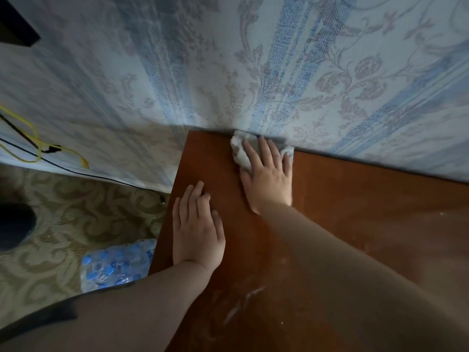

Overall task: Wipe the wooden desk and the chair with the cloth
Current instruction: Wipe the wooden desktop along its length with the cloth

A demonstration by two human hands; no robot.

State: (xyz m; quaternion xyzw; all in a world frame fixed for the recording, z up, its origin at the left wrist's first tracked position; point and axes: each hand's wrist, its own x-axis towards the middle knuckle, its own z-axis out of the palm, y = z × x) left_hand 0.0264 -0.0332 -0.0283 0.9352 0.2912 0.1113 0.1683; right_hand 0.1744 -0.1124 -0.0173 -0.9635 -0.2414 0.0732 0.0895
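Note:
The reddish-brown wooden desk (355, 212) fills the lower right and stands against a patterned wall. My right hand (269, 174) lies flat with straight fingers on a crumpled white cloth (239, 153), pressing it onto the desk's far left corner right at the wall. My left hand (198, 227) rests flat on the desk near its left edge, fingers straight, holding nothing. Pale dusty streaks (243, 303) show on the desk surface nearer to me. No chair is in view.
The blue-and-white patterned wall (279, 72) runs along the desk's back edge. Left of the desk, on patterned carpet (76, 212), lies a pack of bottles with blue caps (116, 265). Yellow and black cables (38, 148) trail along the wall's base. A dark round object (15, 227) sits far left.

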